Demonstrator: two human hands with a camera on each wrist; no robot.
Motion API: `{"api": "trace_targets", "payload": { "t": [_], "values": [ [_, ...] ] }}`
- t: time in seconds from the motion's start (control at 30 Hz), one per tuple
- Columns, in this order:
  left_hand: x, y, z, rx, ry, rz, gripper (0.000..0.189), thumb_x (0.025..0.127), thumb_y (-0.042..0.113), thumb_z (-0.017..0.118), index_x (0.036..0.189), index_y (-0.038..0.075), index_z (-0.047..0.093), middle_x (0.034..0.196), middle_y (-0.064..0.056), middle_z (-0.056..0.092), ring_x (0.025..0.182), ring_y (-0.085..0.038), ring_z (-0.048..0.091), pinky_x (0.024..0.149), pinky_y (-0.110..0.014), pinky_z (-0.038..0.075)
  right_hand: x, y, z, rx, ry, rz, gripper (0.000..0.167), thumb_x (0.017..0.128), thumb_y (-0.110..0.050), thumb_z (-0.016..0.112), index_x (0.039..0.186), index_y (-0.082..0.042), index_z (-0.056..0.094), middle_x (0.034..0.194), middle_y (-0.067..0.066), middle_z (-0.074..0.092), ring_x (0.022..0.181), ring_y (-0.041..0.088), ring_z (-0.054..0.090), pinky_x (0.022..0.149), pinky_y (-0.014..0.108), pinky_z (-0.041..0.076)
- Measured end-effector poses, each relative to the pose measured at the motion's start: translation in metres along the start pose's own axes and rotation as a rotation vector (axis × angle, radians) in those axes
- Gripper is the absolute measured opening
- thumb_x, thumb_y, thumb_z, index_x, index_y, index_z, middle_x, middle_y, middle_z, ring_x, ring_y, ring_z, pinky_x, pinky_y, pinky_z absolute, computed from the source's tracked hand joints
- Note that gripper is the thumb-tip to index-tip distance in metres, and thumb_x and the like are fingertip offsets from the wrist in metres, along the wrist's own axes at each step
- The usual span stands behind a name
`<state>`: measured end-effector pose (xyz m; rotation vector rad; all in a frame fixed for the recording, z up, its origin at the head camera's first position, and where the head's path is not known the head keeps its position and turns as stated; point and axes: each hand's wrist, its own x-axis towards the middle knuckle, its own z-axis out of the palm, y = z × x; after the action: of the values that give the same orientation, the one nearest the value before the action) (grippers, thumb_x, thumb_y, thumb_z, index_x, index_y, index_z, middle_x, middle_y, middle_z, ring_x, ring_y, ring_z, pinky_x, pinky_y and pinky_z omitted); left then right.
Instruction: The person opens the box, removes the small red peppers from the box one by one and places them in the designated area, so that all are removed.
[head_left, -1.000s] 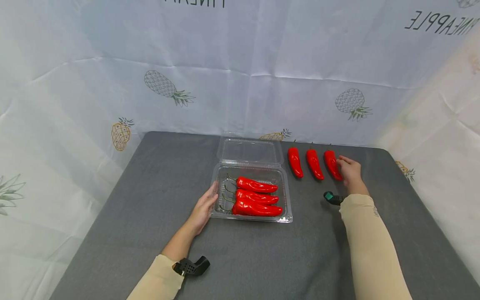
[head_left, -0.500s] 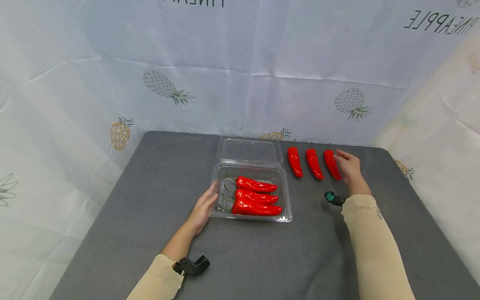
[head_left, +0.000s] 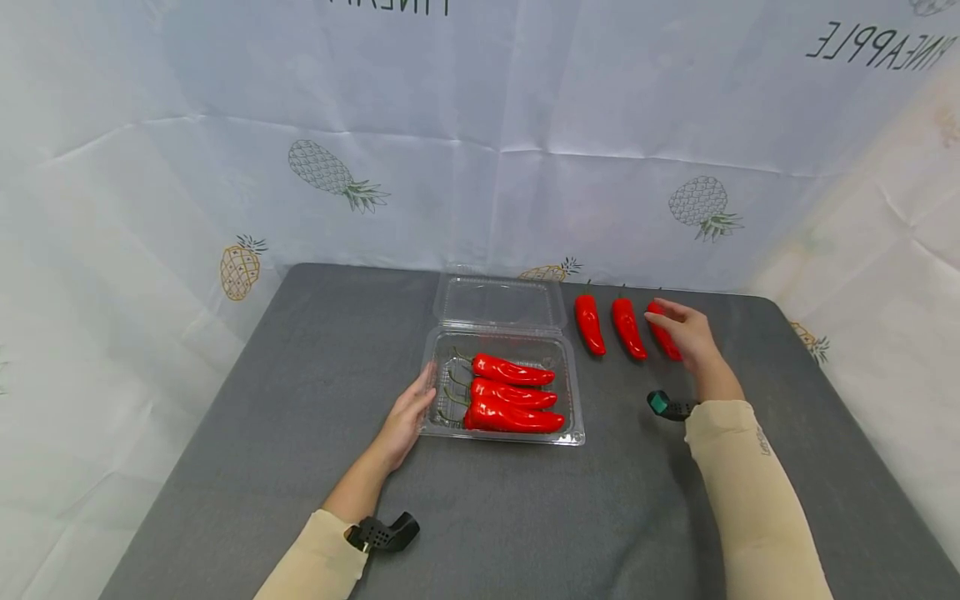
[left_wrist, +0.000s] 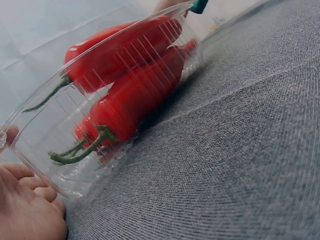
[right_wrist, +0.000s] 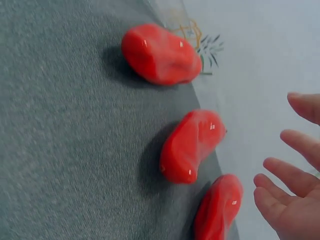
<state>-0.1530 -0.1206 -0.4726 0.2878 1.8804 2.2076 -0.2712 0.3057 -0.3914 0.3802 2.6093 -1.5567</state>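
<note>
My left hand lies against the left side of a clear plastic clamshell box, its fingertips right at the rim in the head view. Several glossy red peppers with green stems lie crosswise in the box. In the left wrist view, peppers show through its ribbed wall. At the right, my right hand hovers over the rightmost loose red pepper, partly covering it. The right wrist view has this hand with its fingers spread and nothing between them.
Two more loose red peppers stand in a row to the left, a middle one and one nearest the box. The lid is folded back toward the pineapple-printed cloth. Grey fabric covers the table.
My right hand has moved slightly left, now further over the rightmost pepper, its fingers opening out. The left hand, the box and the peppers have kept their places.
</note>
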Motion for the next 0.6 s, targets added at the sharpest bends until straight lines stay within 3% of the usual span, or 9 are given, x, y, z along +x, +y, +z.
{"api": "trace_targets", "payload": {
  "t": [0.23, 0.6],
  "values": [
    [0.0, -0.001, -0.001, 0.0, -0.003, 0.008, 0.06, 0.102, 0.02, 0.032, 0.149, 0.0, 0.0, 0.158, -0.01, -0.001, 0.145, -0.023, -0.007, 0.118, -0.044, -0.002, -0.012, -0.01, 0.006, -0.024, -0.064, -0.078, 0.067, 0.091, -0.041, 0.056, 0.144, -0.008, 0.033, 0.152, 0.018, 0.026, 0.14, 0.035, 0.022, 0.113, 0.051, 0.021],
    [0.0, 0.001, 0.0, 0.001, -0.005, 0.001, 0.061, 0.102, 0.02, 0.032, 0.149, 0.003, -0.001, 0.158, -0.009, -0.001, 0.145, -0.022, -0.007, 0.118, -0.045, -0.003, -0.029, -0.03, 0.014, -0.005, -0.15, -0.113, 0.068, 0.091, -0.04, 0.057, 0.145, -0.007, 0.032, 0.152, 0.018, 0.025, 0.141, 0.033, 0.022, 0.114, 0.05, 0.022]
  ]
}}
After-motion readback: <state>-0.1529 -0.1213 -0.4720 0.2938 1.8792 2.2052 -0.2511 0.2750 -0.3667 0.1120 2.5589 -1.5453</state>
